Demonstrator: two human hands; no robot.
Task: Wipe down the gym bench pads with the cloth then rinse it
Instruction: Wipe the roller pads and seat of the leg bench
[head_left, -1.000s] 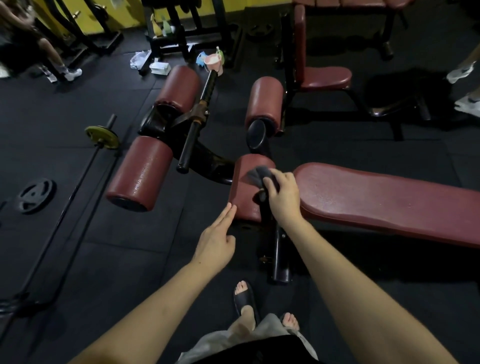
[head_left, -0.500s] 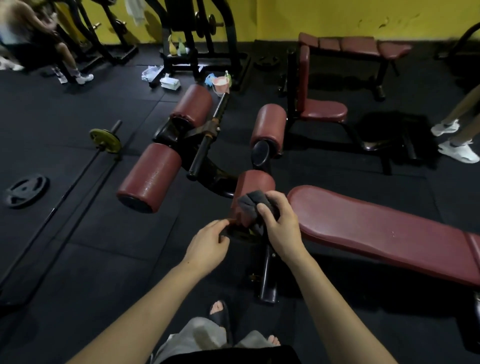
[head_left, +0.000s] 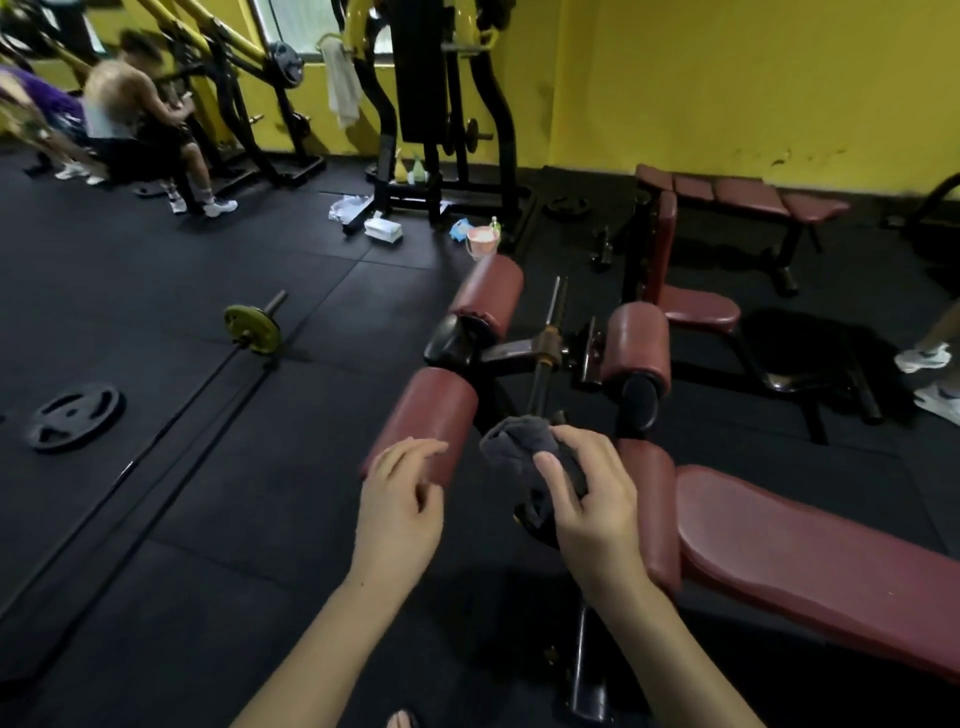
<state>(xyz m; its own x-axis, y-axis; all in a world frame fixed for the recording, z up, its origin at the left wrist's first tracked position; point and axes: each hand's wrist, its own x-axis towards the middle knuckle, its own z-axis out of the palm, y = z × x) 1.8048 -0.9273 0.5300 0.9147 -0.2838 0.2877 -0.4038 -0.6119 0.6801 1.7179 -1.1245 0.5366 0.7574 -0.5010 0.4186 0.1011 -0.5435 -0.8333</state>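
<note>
At 12 o'clock from right hand (head_left: 592, 499), cloth (head_left: 524, 447) is pinched, bunched.
Left hand (head_left: 400, 499) is loosely spread; soft, light rag, probably best gripped mid-bunch.

**Black rubber floor and what lay on it**

We saw a black rubber-tiled floor (head_left: 156, 545). On it lay a barbell (head_left: 171, 415) with a yellow plate (head_left: 253, 329), a loose black weight plate (head_left: 72, 415), a pink bucket (head_left: 483, 241), a white box (head_left: 383, 229), and the maroon-padded bench (head_left: 810, 561) stood there.
</note>
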